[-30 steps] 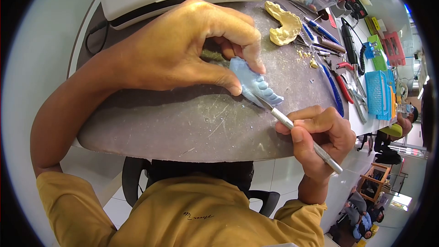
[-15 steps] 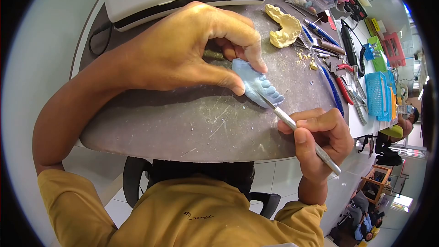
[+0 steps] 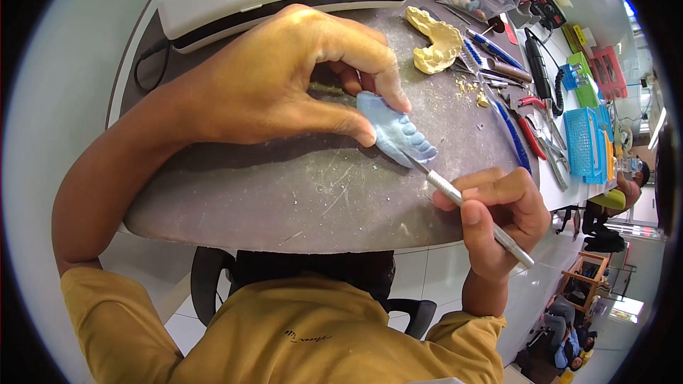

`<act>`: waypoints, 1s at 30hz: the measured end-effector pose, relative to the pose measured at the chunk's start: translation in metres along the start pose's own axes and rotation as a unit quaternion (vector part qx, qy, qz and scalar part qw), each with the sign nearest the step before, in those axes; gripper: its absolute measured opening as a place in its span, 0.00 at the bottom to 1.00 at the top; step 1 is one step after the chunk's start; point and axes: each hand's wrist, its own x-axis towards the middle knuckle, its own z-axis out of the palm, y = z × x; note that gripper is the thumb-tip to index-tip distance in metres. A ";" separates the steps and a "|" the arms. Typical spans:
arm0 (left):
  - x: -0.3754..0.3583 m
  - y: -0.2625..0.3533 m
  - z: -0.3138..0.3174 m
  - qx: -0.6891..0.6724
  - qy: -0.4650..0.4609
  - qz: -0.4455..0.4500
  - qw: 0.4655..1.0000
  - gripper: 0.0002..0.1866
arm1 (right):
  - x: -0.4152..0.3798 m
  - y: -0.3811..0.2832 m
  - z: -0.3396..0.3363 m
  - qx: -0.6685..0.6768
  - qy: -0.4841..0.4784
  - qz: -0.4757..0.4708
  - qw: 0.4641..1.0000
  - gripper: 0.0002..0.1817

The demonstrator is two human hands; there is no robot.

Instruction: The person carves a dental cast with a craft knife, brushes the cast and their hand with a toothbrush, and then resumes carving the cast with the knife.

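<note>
A light blue dental model [image 3: 393,130] with a row of teeth rests on the grey work surface [image 3: 284,199]. My left hand [image 3: 299,78] grips its far end between thumb and fingers. In a pen-like hold, my right hand [image 3: 498,217] has a metal carving knife [image 3: 445,187], whose thin blade touches the model beside the teeth, at the near end. The blade's very tip is hard to make out. Beyond the model lies a cream-coloured dental cast [image 3: 435,43], apart from both hands.
A white machine [image 3: 242,0] stands at the back left. Pliers [image 3: 533,139], a blue brush [image 3: 518,135] and other tools lie to the right, near cream crumbs [image 3: 466,89]. Blue baskets [image 3: 585,144] are farther right. People [image 3: 569,345] sit in the background.
The whole view has shifted slightly, moving the bench items a little left. Both hands keep their holds, and the knife still touches the model at nearly the same spot.
</note>
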 end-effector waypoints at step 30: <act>0.000 -0.002 0.005 0.011 0.025 0.039 0.999 0.17 | 0.002 0.002 -0.003 -0.036 -0.013 0.009 0.999 0.17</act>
